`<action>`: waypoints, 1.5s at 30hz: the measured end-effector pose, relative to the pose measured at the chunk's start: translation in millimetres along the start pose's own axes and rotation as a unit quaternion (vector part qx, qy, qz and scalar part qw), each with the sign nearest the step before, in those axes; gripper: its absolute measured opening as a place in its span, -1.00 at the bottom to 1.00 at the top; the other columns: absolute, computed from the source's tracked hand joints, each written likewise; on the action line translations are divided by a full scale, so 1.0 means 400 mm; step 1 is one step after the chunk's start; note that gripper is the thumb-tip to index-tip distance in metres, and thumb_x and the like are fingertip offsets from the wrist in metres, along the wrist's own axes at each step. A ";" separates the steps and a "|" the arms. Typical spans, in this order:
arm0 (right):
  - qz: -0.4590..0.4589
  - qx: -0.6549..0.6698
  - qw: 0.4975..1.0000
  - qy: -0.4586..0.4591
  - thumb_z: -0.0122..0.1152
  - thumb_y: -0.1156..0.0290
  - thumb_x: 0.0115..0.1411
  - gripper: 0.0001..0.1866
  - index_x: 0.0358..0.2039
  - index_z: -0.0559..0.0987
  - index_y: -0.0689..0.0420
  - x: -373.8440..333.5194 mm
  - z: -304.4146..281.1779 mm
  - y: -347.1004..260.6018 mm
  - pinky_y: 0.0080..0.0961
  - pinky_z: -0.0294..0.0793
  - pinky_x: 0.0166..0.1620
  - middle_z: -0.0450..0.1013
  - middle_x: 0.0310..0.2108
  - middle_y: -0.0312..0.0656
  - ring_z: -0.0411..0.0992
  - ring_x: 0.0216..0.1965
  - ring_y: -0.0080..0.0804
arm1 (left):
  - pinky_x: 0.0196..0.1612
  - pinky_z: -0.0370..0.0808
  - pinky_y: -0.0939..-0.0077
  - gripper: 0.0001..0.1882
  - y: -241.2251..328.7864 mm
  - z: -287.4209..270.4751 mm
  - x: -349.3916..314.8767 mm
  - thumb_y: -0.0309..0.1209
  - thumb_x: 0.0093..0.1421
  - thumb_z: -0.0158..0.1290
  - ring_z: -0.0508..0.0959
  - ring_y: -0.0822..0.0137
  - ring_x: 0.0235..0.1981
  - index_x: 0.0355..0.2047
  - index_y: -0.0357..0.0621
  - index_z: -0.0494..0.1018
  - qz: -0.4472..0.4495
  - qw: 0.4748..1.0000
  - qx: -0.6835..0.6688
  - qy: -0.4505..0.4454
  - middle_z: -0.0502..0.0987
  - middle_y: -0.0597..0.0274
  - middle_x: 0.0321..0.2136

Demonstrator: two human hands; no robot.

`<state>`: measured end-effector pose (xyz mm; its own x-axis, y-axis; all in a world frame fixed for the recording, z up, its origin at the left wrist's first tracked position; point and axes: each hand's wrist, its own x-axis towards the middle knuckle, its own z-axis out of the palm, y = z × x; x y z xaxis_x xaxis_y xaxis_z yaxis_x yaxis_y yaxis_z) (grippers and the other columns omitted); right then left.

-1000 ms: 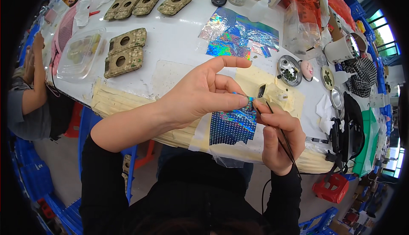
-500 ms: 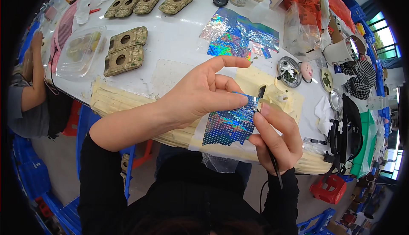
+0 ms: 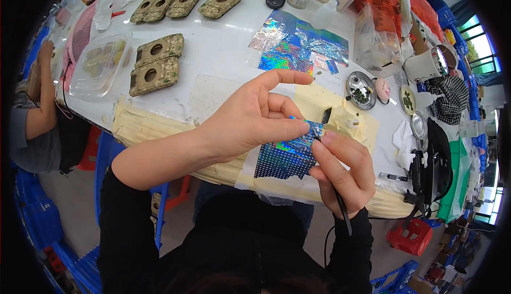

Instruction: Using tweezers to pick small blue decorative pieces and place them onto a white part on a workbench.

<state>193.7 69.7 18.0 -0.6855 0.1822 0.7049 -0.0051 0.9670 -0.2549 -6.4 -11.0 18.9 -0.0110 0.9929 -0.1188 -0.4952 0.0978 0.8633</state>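
Between thumb and fingers, my left hand pinches the upper edge of a shiny blue holographic sheet with rows of small dots. My right hand is closed on slim dark tweezers; their tips meet the sheet near my left thumb. Whether a piece is caught in the tips is too small to tell. More holographic sheets lie flat farther back. Several camouflage-patterned model tank hulls, each with a round hole, sit at the left and back left.
Masking tape covers the table's near edge. To the right stand a round metal dish with small dark green bits, a white cup and a black bag. A clear plastic box is at left, near another person's arm.
My right hand and the tweezers have shifted slightly left, and the tips are now against the sheet by my left thumb. The sheet has tilted a little; my left hand has barely moved.
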 end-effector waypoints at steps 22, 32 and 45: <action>0.061 0.111 0.992 0.021 0.34 0.42 0.07 -0.66 -0.12 0.63 0.23 -0.018 -0.016 0.010 -0.36 0.53 -0.12 0.53 -0.18 -0.08 0.52 -0.16 -0.14 | -0.30 0.45 0.81 -0.29 0.003 0.000 -0.003 -0.63 0.12 0.15 0.52 0.64 -0.41 0.26 -0.24 0.12 -0.006 1.000 0.011 0.003 0.54 0.33 -0.43; 0.254 0.311 0.914 0.061 0.21 0.30 0.25 -0.69 -0.17 0.64 0.30 -0.071 -0.024 0.018 -0.46 0.49 -0.15 0.55 -0.21 -0.05 0.52 -0.21 -0.27 | -0.29 0.47 0.73 -0.30 0.024 -0.022 0.006 -0.61 0.12 0.14 0.53 0.60 -0.43 0.26 -0.30 0.13 0.048 0.997 0.043 0.043 0.52 0.35 -0.47; 0.434 0.452 0.778 0.050 0.11 0.27 0.32 -0.62 -0.09 0.56 0.39 -0.097 -0.025 0.007 -0.36 0.53 -0.06 0.52 -0.22 -0.02 0.56 -0.21 -0.22 | -0.29 0.44 0.76 -0.31 0.029 -0.021 0.007 -0.59 0.12 0.13 0.50 0.62 -0.43 0.26 -0.29 0.15 0.054 0.994 0.081 0.051 0.49 0.39 -0.51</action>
<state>227.6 67.2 -3.6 -0.6568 0.7527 0.0440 -0.1121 -0.0397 -0.9929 -19.5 -7.8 24.7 -0.1478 0.9870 -0.0627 -0.3404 0.0087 0.9402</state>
